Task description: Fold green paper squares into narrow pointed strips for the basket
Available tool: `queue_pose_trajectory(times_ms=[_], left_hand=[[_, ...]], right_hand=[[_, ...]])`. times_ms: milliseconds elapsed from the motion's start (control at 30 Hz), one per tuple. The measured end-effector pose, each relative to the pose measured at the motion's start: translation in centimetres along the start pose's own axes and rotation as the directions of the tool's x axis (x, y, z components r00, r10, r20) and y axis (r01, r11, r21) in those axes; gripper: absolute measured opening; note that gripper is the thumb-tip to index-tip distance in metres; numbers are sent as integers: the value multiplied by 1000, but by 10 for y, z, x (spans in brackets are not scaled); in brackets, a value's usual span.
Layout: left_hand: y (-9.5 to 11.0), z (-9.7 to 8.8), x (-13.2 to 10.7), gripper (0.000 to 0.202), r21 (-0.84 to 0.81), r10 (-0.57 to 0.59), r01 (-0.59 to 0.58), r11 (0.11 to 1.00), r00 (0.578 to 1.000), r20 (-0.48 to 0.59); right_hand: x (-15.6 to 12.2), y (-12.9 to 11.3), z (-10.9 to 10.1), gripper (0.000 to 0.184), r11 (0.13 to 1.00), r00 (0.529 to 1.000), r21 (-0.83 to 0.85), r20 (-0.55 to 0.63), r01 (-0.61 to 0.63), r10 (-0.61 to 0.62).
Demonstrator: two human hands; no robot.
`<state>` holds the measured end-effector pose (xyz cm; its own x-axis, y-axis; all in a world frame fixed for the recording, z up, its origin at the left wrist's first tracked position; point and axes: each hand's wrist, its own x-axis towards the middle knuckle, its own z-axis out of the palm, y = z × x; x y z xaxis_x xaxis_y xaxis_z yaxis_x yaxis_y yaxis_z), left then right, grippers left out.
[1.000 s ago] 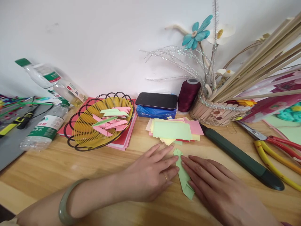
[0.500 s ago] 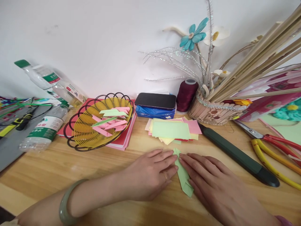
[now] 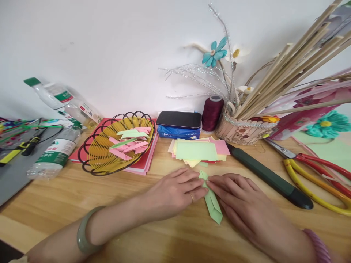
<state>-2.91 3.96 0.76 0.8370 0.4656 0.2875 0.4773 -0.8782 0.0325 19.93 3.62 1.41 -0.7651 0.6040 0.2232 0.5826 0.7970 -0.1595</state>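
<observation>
A folded strip of light green paper [image 3: 212,204] lies on the wooden table between my hands, both its ends pointed and crease lines showing. My left hand [image 3: 178,191] rests flat with fingers stretched out, its fingertips on the strip's left edge near the far end. From the other side, the bent, close-set fingers of my right hand [image 3: 241,201] grip the strip's right edge; the thumb is mostly hidden. Just beyond is a stack of paper slips [image 3: 196,151], a green one on top. Pink and green folded strips [image 3: 131,141] lie in a yellow woven basket [image 3: 100,155].
A phone [image 3: 178,119] rests on a blue packet [image 3: 178,132], beside a maroon thread spool [image 3: 212,114]. At the right lie a dark green-handled knife [image 3: 270,175] and scissors [image 3: 298,160]. Plastic bottles [image 3: 56,153] stand left; a stick-filled planter [image 3: 241,129] is behind.
My right fingers have bent and shifted slightly along the strip's edge, showing more of its near end. My left hand stays nearly in place. The whole view has shifted a little.
</observation>
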Motion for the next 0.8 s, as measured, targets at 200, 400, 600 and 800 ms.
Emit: queue_pose_trajectory(times_ms=[200,400,600,800], left_hand=[[12,-1,1,23,158,13,-6,987,999,-40],[15,-1,1,23,212,51,-43,976,998,-30],[17,-6,2,26,211,40,-50,976,998,53],[17,-5,1,28,173,25,-44,984,994,110]], right_hand=[[0,-2,4,33,999,999,-40,-44,-20,18],[-1,-7,7,31,993,994,-107,-110,-39,27],[0,-6,-1,37,997,998,-47,-18,-61,60],[-3,4,-10,51,1000,997,17,69,16,-17]])
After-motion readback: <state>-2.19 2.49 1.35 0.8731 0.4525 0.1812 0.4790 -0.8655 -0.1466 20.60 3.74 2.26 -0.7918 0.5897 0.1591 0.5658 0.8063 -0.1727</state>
